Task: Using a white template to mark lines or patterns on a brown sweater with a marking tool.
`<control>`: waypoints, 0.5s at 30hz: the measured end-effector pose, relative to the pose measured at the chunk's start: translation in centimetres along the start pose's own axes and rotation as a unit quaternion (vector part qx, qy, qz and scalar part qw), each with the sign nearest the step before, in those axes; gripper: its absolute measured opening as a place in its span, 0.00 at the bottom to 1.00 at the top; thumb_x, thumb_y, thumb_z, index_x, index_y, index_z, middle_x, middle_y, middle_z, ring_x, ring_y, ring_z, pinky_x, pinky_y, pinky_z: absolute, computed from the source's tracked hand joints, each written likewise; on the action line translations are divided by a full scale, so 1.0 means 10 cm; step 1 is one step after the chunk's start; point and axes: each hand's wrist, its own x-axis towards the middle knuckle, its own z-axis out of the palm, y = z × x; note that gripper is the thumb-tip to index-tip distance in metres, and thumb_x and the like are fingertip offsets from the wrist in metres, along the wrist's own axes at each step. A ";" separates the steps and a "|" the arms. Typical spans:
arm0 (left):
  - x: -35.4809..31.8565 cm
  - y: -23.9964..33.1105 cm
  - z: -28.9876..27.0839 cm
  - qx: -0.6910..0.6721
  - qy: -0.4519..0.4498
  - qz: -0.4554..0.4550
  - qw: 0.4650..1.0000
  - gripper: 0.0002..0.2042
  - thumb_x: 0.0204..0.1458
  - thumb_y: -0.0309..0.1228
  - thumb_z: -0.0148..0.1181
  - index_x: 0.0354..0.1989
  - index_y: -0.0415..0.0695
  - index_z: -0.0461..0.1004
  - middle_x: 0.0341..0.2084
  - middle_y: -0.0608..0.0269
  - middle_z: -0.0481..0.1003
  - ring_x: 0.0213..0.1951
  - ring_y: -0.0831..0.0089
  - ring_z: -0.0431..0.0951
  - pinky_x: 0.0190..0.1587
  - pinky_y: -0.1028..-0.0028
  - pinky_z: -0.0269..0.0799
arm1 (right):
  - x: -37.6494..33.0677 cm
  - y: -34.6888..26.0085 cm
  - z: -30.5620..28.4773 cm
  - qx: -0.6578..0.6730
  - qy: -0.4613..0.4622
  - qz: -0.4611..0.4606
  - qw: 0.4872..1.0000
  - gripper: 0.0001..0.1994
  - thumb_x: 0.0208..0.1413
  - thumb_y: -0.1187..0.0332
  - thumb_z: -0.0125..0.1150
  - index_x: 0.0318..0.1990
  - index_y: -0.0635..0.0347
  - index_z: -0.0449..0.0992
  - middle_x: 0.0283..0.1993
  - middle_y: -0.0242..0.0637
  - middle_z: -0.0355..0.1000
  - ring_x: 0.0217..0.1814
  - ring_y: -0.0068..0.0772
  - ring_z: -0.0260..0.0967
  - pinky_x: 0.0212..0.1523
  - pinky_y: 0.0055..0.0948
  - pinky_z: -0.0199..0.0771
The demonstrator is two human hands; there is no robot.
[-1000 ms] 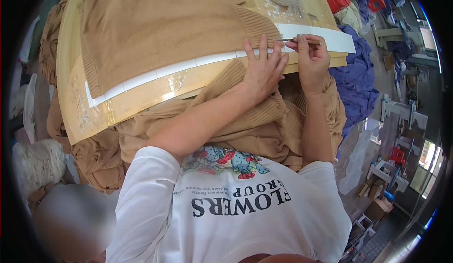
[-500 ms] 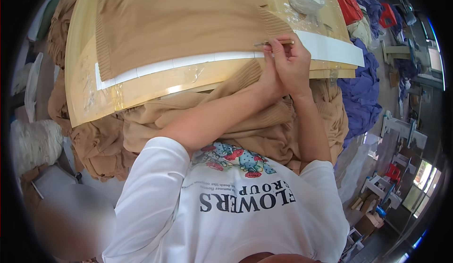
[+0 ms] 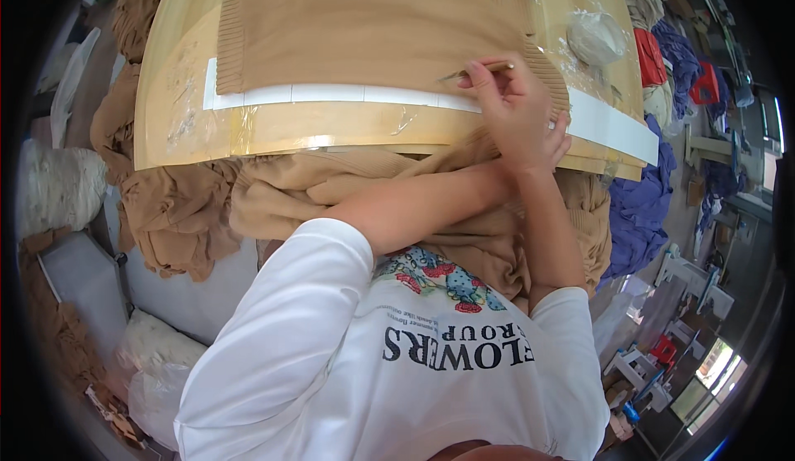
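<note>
A tan knit panel (image 3: 364,31) with ribbed side edges lies flat on a yellowish board (image 3: 298,126). My right hand (image 3: 515,109) pinches a slim pointed tool (image 3: 500,66) between thumb and fingers; the tool has a tan handle and a thin metal tip, which points left over the panel near its lower edge. Beneath my right wrist my left forearm crosses over. Curled fingers of my left hand (image 3: 561,136), one with a ring, show beside the ribbed right edge; the rest is hidden, and what they hold cannot be made out. A white marked strip (image 3: 323,93) runs along the panel's lower edge.
Bunched tan knitwear (image 3: 290,188) hangs between the board and my body. A clear plastic-wrapped bundle (image 3: 596,37) sits on the board's right side. Purple garments (image 3: 638,225) are heaped to the right, near a red stool (image 3: 705,83). White bundles (image 3: 62,188) stand at left.
Both hands have moved apart: my left hand has slid rightward under my right wrist, while the right keeps its pinch on the tool. The board and panel appear shifted up and right in view.
</note>
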 end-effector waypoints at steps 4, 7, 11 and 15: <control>0.01 0.03 0.08 -0.174 0.051 -0.027 0.983 0.22 0.45 0.43 0.53 0.50 0.48 0.66 0.55 0.51 0.61 0.57 0.37 0.56 0.52 0.37 0.53 | 0.03 -0.24 0.13 0.100 0.021 -0.073 0.992 0.03 0.53 0.78 0.56 0.34 0.67 0.69 0.29 0.35 0.72 0.31 0.21 0.73 0.32 0.16 0.73; -0.03 -0.10 -0.08 -0.313 0.007 -0.046 0.949 0.19 0.50 0.40 0.46 0.51 0.50 0.66 0.55 0.52 0.60 0.58 0.40 0.55 0.53 0.33 0.47 | 0.04 -0.28 0.33 0.141 -0.014 -0.055 0.988 0.04 0.53 0.78 0.56 0.35 0.67 0.69 0.30 0.36 0.72 0.31 0.21 0.73 0.33 0.16 0.73; 0.00 -0.04 -0.09 -0.558 -0.006 -0.113 0.822 0.19 0.53 0.39 0.41 0.52 0.51 0.66 0.56 0.52 0.58 0.59 0.41 0.52 0.53 0.28 0.38 | 0.08 -0.28 0.61 0.113 -0.065 -0.071 0.989 0.04 0.53 0.78 0.55 0.36 0.67 0.69 0.30 0.36 0.72 0.31 0.22 0.73 0.33 0.17 0.73; -0.03 -0.44 -0.19 -0.506 -0.011 -0.029 0.862 0.19 0.53 0.39 0.41 0.53 0.49 0.66 0.56 0.51 0.58 0.59 0.41 0.51 0.52 0.27 0.37 | 0.19 -0.10 0.69 0.062 -0.094 -0.044 0.993 0.04 0.52 0.78 0.56 0.35 0.67 0.69 0.29 0.36 0.73 0.31 0.22 0.73 0.32 0.17 0.72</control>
